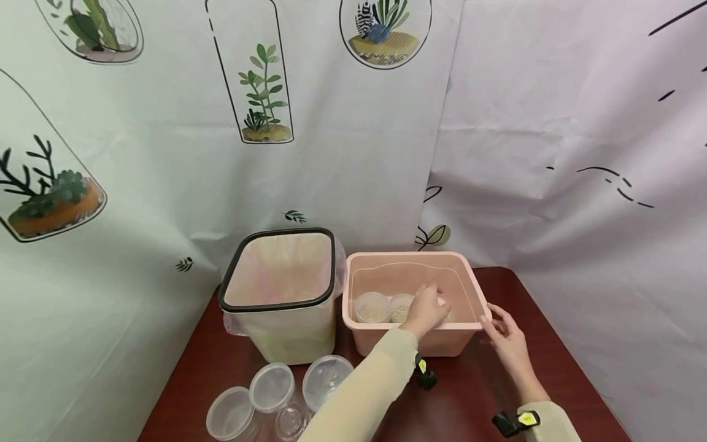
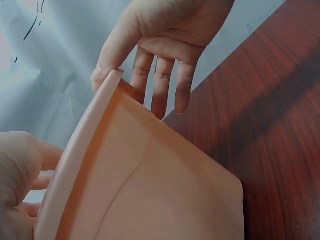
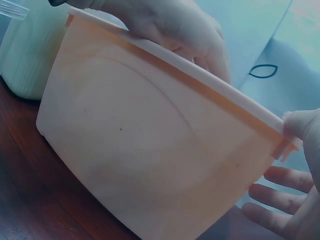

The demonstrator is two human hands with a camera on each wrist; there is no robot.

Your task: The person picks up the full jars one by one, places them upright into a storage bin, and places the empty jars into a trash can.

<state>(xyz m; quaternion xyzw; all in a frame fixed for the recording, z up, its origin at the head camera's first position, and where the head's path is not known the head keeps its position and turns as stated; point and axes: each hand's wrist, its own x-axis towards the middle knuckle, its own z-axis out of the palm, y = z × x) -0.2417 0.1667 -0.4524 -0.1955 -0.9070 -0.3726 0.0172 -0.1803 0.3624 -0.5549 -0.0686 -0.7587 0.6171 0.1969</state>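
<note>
Head view: left hand [image 1: 426, 312] reaches into pink bin [image 1: 409, 276] beside filled cups [image 1: 372, 309]; cannot tell whether its fingers clamp anything. Right hand [image 1: 509, 344] pinches the bin's near right corner. The bin stands right of the lined pail [image 1: 289, 334] on the table [image 1: 458, 405].

Left wrist view: right thumb presses the rim; three fingers hang apart.

Right wrist view: left fingertips sit hidden behind the near rim.

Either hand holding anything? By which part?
Right hand holds the tub by its near right rim corner. Left hand, inside the tub: can't tell; fingertips unclear.
</note>
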